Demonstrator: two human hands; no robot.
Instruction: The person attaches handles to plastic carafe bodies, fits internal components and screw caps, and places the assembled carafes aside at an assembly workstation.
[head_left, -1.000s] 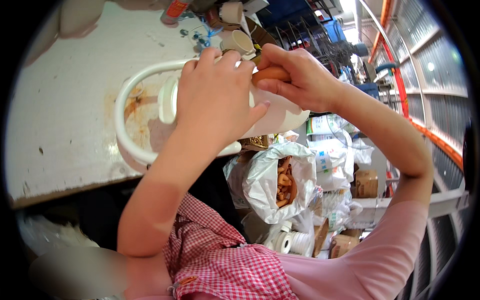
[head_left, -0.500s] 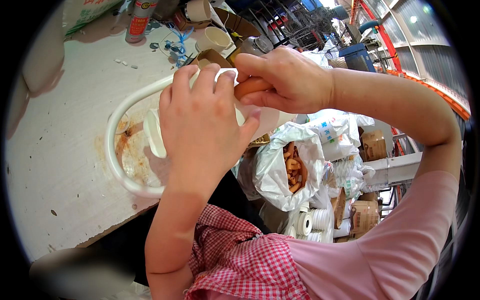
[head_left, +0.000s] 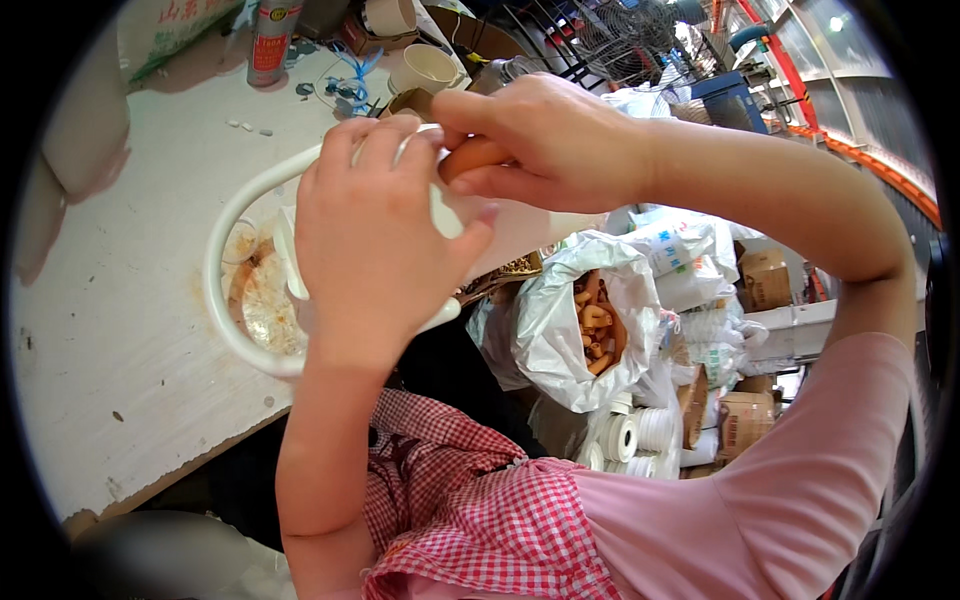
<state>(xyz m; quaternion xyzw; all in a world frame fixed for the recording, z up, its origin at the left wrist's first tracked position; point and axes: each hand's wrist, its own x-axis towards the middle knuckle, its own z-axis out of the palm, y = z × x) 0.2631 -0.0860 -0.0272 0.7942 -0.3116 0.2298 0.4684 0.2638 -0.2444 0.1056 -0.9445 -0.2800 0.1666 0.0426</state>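
Observation:
My left hand (head_left: 365, 235) is curled over a white plastic part, fingers bent across its top and thumb apart on the near side. From under that hand a thick white tube (head_left: 213, 262) loops out to the left and comes back, its end (head_left: 440, 316) showing right of my wrist. My right hand (head_left: 550, 145) grips a curved orange-brown rubber-like piece (head_left: 476, 158) between thumb and fingers, against the white part. Most of the white part, and where the two pieces meet, is hidden by my hands.
An open white bag (head_left: 545, 330) of orange-brown elbow pieces (head_left: 597, 325) stands off the table's right edge, near white spools (head_left: 620, 437) and cardboard boxes (head_left: 745, 420). A red-and-grey can (head_left: 270, 45), a cream cup (head_left: 425, 70) and blue strings (head_left: 350, 85) lie at the back.
Both hands have shifted slightly left with the white part and the orange-brown piece. The tube's end has come into sight right of my left wrist. Both grips stay.

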